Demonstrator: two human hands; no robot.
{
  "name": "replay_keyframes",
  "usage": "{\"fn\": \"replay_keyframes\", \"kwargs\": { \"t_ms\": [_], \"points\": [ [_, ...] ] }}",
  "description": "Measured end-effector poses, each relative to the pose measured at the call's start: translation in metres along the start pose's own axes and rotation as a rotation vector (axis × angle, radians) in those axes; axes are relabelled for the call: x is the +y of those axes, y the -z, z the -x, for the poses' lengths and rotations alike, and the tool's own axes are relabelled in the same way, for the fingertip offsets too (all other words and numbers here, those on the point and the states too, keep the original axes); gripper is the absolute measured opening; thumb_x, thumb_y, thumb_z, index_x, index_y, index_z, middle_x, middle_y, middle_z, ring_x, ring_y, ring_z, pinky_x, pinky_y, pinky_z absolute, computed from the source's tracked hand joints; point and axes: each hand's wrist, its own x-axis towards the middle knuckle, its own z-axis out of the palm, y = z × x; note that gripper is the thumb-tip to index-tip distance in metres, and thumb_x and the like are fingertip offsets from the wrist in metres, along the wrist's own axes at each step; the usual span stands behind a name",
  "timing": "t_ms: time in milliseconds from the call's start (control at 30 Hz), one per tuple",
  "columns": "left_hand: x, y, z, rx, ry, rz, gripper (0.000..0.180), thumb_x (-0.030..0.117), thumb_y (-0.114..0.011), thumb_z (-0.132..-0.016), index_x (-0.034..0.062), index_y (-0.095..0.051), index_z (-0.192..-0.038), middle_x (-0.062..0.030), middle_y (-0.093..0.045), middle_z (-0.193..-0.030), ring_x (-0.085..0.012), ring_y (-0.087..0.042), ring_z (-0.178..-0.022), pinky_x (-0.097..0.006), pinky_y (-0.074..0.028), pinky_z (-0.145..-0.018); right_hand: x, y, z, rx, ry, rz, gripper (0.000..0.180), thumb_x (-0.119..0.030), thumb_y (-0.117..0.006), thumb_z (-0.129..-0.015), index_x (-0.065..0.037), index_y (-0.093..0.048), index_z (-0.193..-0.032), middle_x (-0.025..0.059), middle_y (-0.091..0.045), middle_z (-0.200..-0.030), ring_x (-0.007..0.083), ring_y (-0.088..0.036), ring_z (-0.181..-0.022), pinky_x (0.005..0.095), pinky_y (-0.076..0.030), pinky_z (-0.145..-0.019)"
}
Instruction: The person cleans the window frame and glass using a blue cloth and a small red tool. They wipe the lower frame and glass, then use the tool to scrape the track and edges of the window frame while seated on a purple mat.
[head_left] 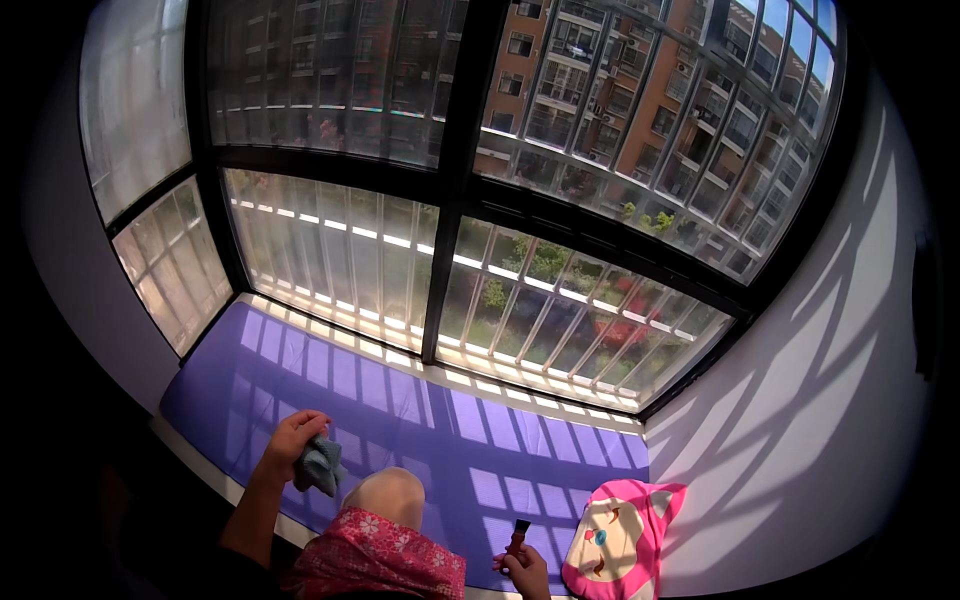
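Cloth [322, 464], soft, light and blue-grey, is bunched in your closed left hand [293, 441] above the purple mat [400, 400], while your right hand [524, 568] pinches a small dark tool [519, 533] beside the pink cushion [617, 540].

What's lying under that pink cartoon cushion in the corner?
The pink cushion rests on the purple mat covering the window seat, beside the white wall. The mat continues beneath it, but whatever else might lie under the cushion is covered and cannot be seen.

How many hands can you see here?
2. The left hand grips a blue cloth over the purple mat; the right hand holds a small dark tool.
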Motion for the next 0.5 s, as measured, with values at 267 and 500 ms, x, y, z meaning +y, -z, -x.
{"fn": "replay_keyframes", "kwargs": {
  "t_ms": [267, 500],
  "points": [
    [0.016, -0.005, -0.225, -0.311, -0.086, -0.364, 0.028, 0.022, -0.062, -0.084, -0.0019, -0.061, -0.098, -0.0055, -0.063, -0.081, -0.0121, -0.058, -0.072, -0.026, -0.048, -0.066, -0.091, -0.071, -0.123, 0.105, 0.136, 0.281, 0.026, -0.024, -0.051, -0.091, 0.001, -0.057, -0.091, 0.0089, -0.065, -0.075, 0.0151, -0.061, -0.071, 0.027, -0.047, -0.06],
    [0.052, -0.094, -0.407, -0.273, -0.587, -1.01, 0.05, 0.039, -0.056, -0.087, -0.007, -0.053, -0.106, -0.0156, -0.063, -0.067, -0.0296, -0.064, -0.069, -0.035, -0.05, -0.067, -0.149, -0.101, -0.252, 0.168, 0.315, 0.119, 0.013, -0.004, -0.051, -0.09, 0.002, -0.043, -0.098, 0.0155, -0.064, -0.082, 0.0158, -0.062, -0.07, 0.027, -0.051, -0.063]
  ]
}}
